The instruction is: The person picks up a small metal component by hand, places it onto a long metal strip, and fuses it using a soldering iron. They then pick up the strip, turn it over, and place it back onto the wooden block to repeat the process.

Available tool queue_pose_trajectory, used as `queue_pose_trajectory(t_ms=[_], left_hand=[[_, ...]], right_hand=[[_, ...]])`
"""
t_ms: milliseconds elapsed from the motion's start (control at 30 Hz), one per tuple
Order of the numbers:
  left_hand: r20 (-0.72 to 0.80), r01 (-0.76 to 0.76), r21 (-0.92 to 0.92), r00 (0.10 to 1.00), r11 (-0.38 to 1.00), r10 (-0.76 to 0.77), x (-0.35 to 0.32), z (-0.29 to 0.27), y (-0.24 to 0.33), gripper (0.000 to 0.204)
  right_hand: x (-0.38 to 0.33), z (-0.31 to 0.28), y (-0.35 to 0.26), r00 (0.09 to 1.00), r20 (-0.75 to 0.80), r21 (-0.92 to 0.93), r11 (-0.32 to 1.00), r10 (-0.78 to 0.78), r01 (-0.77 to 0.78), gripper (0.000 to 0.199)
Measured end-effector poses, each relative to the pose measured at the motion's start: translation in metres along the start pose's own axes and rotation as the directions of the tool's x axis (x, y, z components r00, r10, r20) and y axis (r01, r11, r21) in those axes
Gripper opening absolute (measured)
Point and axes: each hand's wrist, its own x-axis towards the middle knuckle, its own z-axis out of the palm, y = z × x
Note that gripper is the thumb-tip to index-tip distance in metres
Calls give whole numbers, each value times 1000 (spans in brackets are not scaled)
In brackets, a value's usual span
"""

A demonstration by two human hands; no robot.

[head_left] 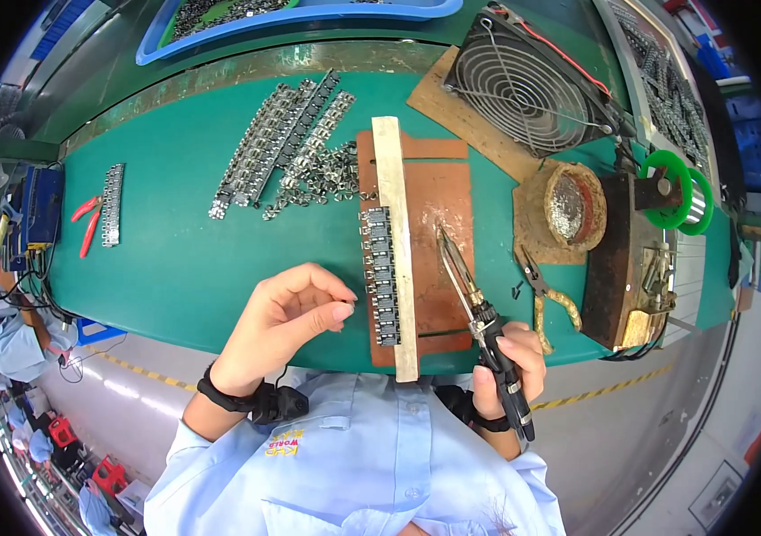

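Note:
My left hand (296, 314) is curled just left of a row of small black circuit boards (381, 277), thumb and forefinger tips brought together. Whatever they pinch, if anything, is too small to make out. The boards line the left side of a pale wooden bar (396, 241), which lies across a reddish-brown board (439, 196). In my right hand (516, 362) is a black soldering iron (498, 353) with a thin metal tube along it. Its tip points away from me, over the brown board.
Beyond lie circuit-board strips (278, 138) and a heap of small metal parts (331, 174). Red-handled cutters (87, 223) sit far left. On the right are pliers (537, 290), a round solder-crusted pot (572, 210), a fan (528, 85), a green wire spool (680, 192) and a metal box (608, 268).

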Motion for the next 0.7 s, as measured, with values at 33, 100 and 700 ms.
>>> queue_pose_trajectory(t_ms=[33,100,700], left_hand=[[-3,4,-27,1000,1000,-5,1,3,-1,9],[-12,13,-80,1000,997,-15,2,8,-2,9],[-30,67,-220,997,973,-75,12,15,-6,16]], right_hand=[[0,0,0,1000,-1,4,1000,6,-6,33],[0,-1,0,1000,-2,7,1000,14,-14,33],[1,-3,-1,998,31,-11,999,47,-46,35]])
